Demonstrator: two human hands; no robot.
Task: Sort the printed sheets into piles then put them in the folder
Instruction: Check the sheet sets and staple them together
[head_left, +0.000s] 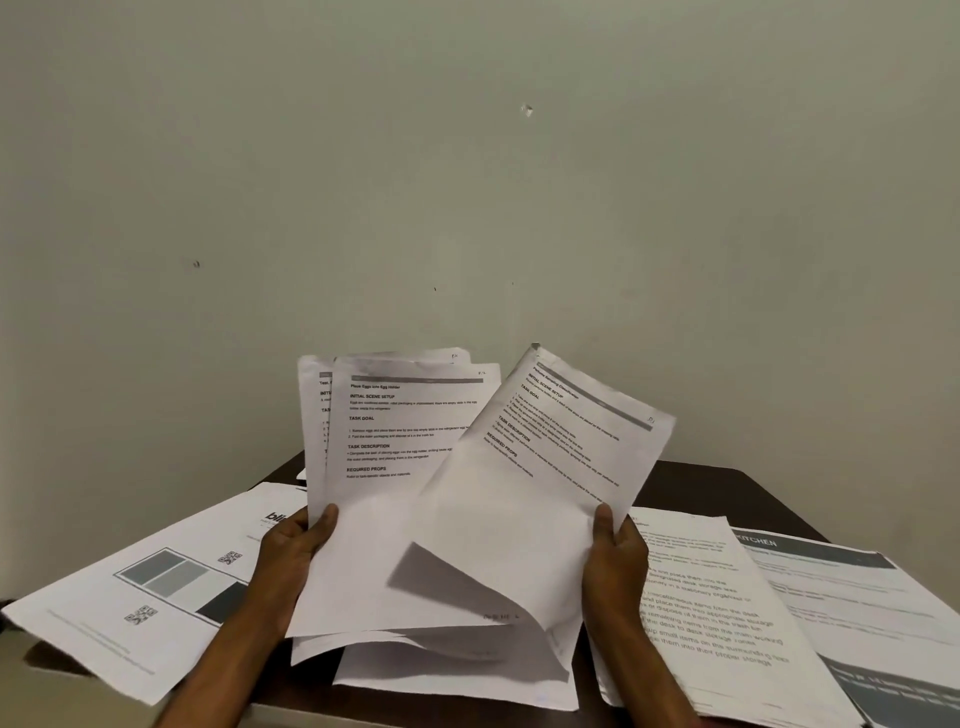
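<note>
A person is holding a fan of printed sheets (400, 447) up over a dark tabletop (727, 486), at about 6 o'clock in the head view. The left grip (293, 551), a bare hand, is pinching the fan at its 8 o'clock corner. Its thumb is lying on the front page and its fingers are curling behind the paper, out of sight. The front page is standing nearly upright and carrying headings such as "INITIAL SCENE SETUP" and "TASK GOAL". At least two more pages are peeking out behind it toward 10 o'clock.

The right grip (615, 558), also bare, is pinching a tilted sheet (566, 436), with the thumb pressing on its face near the 4 o'clock edge and the fingers hidden behind. This sheet is leaning toward 1 o'clock and overlapping the right side of the fan. Its lower part is curling forward and casting a shadow on the pages beneath.

Below both hands, at 6 o'clock, more white sheets (457, 686) appear to be lying on the tabletop. At 8 o'clock from the hands a page with grey blocks and QR codes (156, 608) is lying flat. At 4 o'clock a page of text (722, 618) is resting on top of a page headed "KITCHEN" (862, 582). A pale wall (467, 182) is filling the upper half.
</note>
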